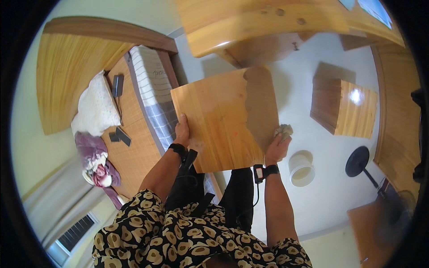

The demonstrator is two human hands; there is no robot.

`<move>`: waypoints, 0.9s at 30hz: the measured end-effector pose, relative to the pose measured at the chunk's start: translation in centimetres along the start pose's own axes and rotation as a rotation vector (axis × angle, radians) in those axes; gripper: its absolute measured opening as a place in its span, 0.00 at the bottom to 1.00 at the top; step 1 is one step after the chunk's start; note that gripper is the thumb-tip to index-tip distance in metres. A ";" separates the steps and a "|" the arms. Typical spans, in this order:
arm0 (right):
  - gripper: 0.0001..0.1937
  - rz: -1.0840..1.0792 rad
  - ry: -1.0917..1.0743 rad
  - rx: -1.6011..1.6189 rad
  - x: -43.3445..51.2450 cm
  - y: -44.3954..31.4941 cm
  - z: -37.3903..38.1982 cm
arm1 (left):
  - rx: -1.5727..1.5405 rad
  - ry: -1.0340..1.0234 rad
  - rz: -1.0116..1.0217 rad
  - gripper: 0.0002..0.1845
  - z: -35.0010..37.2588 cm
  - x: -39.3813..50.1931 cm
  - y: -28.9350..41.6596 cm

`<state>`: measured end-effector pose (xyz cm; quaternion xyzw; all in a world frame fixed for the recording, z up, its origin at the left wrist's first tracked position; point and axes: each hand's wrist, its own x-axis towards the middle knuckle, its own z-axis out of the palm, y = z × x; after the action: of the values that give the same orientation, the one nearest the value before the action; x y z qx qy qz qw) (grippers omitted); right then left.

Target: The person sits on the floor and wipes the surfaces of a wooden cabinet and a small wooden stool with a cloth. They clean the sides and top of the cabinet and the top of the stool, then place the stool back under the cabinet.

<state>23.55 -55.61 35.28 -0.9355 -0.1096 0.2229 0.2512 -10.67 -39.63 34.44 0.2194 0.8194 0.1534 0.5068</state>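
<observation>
A wooden piece with a broad flat face (218, 117), perhaps a stool or box, is held up in front of my body between both hands. My left hand (182, 131) grips its left edge, thumb on the upper face. At its lower right corner is my right hand (278, 147), closed around a crumpled greyish cloth (284, 131) against the edge. A darker brown area with a wavy border covers the right part of the piece. Its underside is hidden. Both wrists wear black straps with small devices.
A white plastic bucket (302, 171) stands on the floor right of my right hand. Beyond it are a wooden stool (357, 109) and a black round base with a pole (358, 161). A wooden desk (268, 16) is ahead; a bed with a woven mat (134, 150) lies to the left.
</observation>
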 end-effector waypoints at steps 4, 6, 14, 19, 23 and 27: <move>0.18 -0.023 0.032 -0.022 -1.1 -0.2 0.8 | 0.077 0.032 0.046 0.51 -1.0 2.1 -1.1; 0.19 -0.081 0.046 -0.021 -1.6 -0.1 1.2 | 0.123 0.039 0.055 0.51 -1.5 2.9 -1.7; 0.20 -0.131 0.061 -0.024 -2.7 0.4 2.2 | 0.092 -0.058 0.082 0.48 -2.3 2.3 -1.8; 0.22 -0.225 0.006 -0.005 -2.5 0.5 1.7 | 0.021 -0.225 0.061 0.40 -4.3 0.1 0.0; 0.19 -0.211 -0.032 0.090 -2.7 -1.8 0.2 | 0.064 -0.224 0.255 0.33 -7.1 0.6 2.4; 0.16 -0.419 -0.182 0.208 -3.7 -7.5 -1.0 | 0.338 0.129 0.649 0.28 -11.4 3.7 6.4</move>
<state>20.10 -50.81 41.29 -0.8377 -0.2995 0.2593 0.3759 -20.99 -32.56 39.68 0.5385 0.7511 0.1821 0.3357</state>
